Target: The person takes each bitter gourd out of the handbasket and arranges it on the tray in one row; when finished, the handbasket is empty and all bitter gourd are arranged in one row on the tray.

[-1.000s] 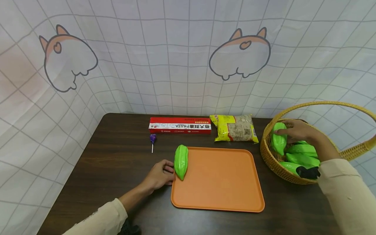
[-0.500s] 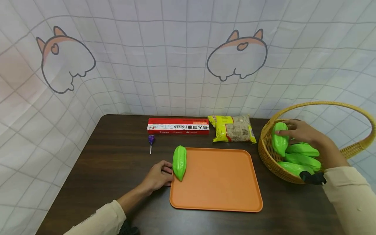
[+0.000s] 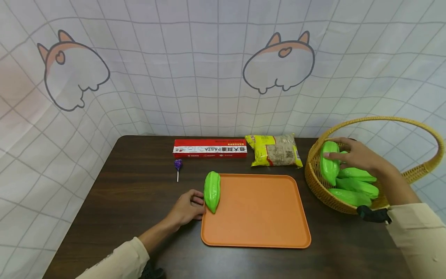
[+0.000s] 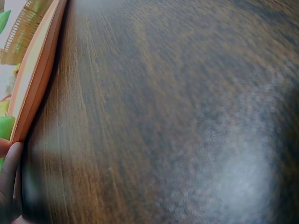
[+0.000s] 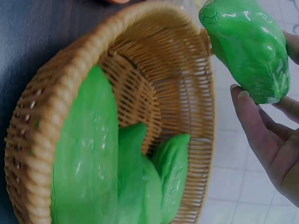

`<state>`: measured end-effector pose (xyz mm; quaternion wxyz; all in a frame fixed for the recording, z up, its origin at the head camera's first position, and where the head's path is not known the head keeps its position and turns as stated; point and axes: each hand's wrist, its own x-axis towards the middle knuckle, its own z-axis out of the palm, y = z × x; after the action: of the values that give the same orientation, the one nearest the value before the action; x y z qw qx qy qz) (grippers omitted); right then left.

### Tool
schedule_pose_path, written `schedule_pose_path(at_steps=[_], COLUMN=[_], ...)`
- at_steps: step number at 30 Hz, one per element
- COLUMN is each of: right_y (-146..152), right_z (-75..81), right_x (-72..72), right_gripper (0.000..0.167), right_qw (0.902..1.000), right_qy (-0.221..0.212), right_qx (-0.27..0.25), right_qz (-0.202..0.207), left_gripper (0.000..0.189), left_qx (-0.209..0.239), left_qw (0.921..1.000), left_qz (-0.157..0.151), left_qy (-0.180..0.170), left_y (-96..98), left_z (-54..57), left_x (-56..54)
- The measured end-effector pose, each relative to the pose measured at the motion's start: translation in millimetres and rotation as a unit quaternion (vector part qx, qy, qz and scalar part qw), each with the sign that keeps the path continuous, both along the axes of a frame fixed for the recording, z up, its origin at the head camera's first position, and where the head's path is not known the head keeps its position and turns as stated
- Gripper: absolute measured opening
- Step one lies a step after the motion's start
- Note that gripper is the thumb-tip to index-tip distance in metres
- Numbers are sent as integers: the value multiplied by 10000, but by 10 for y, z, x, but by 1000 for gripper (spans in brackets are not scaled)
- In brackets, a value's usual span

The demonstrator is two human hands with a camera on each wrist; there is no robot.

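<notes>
My left hand [image 3: 188, 207] is at the left edge of an orange tray [image 3: 258, 213], its fingers curled at the rim; in the left wrist view the fingers [image 4: 10, 175] meet the tray's edge. On the tray's left side lies a glossy green ridged fruit [image 3: 212, 192] with a pointed end. My right hand [image 3: 357, 155] grips another green ridged fruit [image 3: 329, 162] between thumb and fingers, over the wicker basket [image 3: 315, 192]. The right wrist view has this held fruit [image 5: 252, 51] near the basket's rim, above several more green fruits [image 5: 86, 154] inside.
The basket's tall arched handle [image 3: 393, 119] rises over my right forearm. Behind the tray lie a red pasta box [image 3: 210, 148] and a yellow bag [image 3: 275, 150] of something grainy. A purple lollipop [image 3: 178, 166] is left of them. A gridded cloth [image 3: 195, 69] hangs behind the table.
The head view has shifted slightly. My right hand keeps the green fruit, which has moved only a little within the basket. My left hand stays at the tray's edge.
</notes>
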<state>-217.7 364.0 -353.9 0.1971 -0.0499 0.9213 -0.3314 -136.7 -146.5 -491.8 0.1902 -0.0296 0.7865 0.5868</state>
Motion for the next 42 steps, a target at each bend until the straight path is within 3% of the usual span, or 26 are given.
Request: schedule_pose_path(at_steps=[15,22,30,36,42], right_y=[-116,-183,-356,-507,-636], right_z=[118,113,116,48,-47], right_x=[239,346,435,460,483], right_gripper=[81,76,68,68,67], right_qw=[9982,9994,9974,9959,9933], right_qy=[437,242,399,515,473], right_qx=[319,-3,-354,-374,-759], right_qz=[241,243,475,636,730], left_gripper=[49,48,48,48,48], left_qx=[12,-10,-38,-26,-20], left_qw=[10000,10000,10000,10000,10000], left_qz=[3,14,25,51,46], left_qy=[23,45,35,19,19], left_y=[10,11,10,8,4], left_z=[-6,-19,-26,-20,-12], left_x=[5,3,5,4,3])
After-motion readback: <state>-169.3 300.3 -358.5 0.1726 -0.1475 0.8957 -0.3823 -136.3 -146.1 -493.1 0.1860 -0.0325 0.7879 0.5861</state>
